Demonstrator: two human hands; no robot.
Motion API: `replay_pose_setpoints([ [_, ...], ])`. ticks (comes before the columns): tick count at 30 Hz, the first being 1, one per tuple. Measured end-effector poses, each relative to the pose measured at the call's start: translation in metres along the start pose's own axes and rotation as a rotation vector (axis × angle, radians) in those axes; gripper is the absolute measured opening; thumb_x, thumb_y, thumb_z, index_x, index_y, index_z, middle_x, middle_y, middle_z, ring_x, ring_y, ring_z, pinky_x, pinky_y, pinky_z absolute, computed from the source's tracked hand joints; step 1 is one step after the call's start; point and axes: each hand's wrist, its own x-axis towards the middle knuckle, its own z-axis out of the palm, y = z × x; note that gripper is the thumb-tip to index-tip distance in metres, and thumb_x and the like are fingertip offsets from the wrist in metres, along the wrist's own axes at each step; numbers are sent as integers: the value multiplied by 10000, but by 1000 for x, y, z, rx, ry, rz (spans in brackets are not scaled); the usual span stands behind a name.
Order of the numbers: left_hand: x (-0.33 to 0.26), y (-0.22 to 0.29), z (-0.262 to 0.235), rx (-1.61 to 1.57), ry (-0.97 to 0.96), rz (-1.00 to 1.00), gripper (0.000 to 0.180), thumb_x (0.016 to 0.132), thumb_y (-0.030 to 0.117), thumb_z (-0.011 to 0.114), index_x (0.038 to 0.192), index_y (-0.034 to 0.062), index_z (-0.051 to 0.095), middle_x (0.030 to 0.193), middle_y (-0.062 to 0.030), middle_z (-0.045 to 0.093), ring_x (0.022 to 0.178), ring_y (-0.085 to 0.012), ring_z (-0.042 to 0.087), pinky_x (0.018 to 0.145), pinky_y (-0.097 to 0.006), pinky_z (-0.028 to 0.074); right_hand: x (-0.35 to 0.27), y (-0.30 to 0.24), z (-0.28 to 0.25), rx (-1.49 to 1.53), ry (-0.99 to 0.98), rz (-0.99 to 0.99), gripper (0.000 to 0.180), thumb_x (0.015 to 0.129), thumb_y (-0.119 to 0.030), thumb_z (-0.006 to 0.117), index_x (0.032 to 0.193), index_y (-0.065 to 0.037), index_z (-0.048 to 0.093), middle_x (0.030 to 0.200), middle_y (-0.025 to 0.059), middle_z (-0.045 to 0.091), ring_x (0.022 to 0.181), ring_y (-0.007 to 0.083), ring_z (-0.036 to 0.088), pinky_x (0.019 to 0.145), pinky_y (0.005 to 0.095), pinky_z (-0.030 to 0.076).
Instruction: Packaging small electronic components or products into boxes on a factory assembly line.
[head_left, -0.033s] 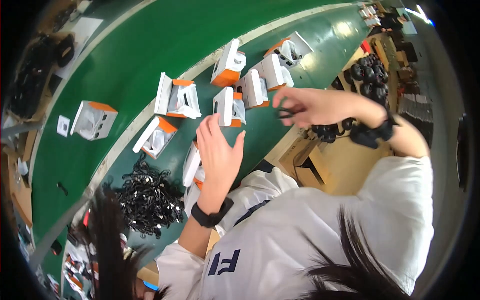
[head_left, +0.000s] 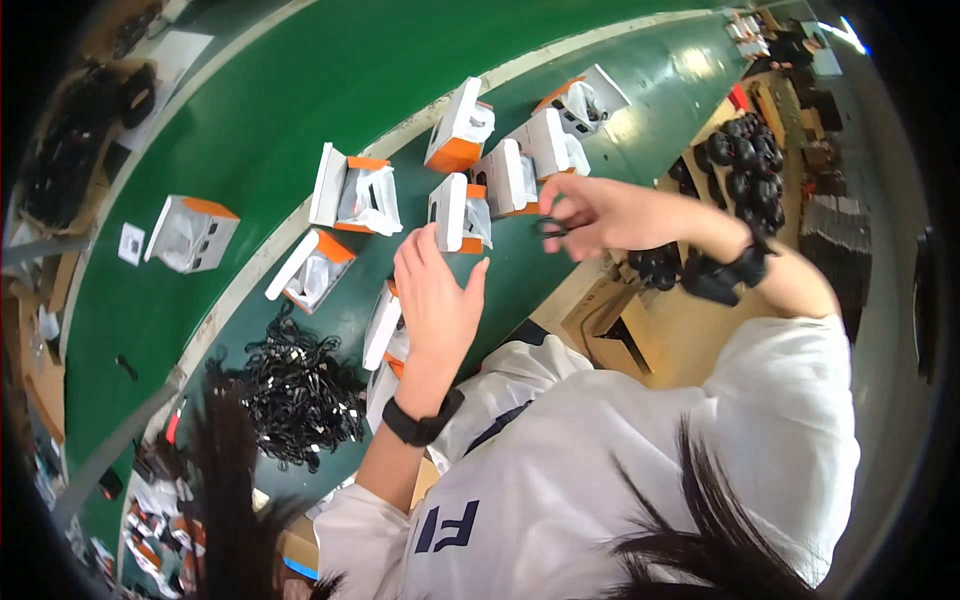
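Observation:
My left hand [head_left: 435, 295] is flat with its fingers stretched out, and its fingertips reach the lower edge of an open white-and-orange box [head_left: 458, 212] on the green bench [head_left: 650, 90]. It holds nothing. Just under that hand's left side lies another white-and-orange box [head_left: 384, 325]. My right hand [head_left: 605, 212] hovers to the right of the first box and pinches a small black coiled cable [head_left: 550, 228]. Both wrists wear black bands.
Several more open white-and-orange boxes with bagged contents stand around, such as one [head_left: 355, 190] and another [head_left: 188, 232] on the green belt [head_left: 300, 80]. A heap of black cables [head_left: 295, 390] lies at lower left. Black rounded parts [head_left: 745, 165] fill a bin on the right.

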Motion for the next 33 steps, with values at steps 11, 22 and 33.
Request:
replay_pose_setpoints([
  [11, 14, -27, 31, -88, -55, -199, 230, 912, 104, 411, 1094, -7, 497, 941, -280, 577, 908, -454, 526, 735, -466, 441, 125, 134, 71, -382, 574, -825, 291, 733, 137, 455, 994, 9, 468, 956, 177, 543, 903, 347, 533, 773, 379, 451],
  [22, -4, -10, 51, 319, 411, 184, 181, 773, 36, 594, 954, 50, 579, 863, -102, 596, 807, -279, 553, 730, -361, 413, 157, 126, 53, -282, 464, -950, 207, 819, 25, 486, 1013, 18, 413, 895, 213, 581, 836, 374, 582, 701, 401, 460],
  [33, -3, -5, 90, 486, 254, -213, 228, 773, 224, 592, 902, 38, 570, 916, -106, 597, 861, -302, 568, 725, -393, 448, 162, 127, 39, 59, 481, -833, 175, 768, 23, 597, 937, 50, 556, 873, 132, 631, 772, 201, 617, 687, 285, 473],
])
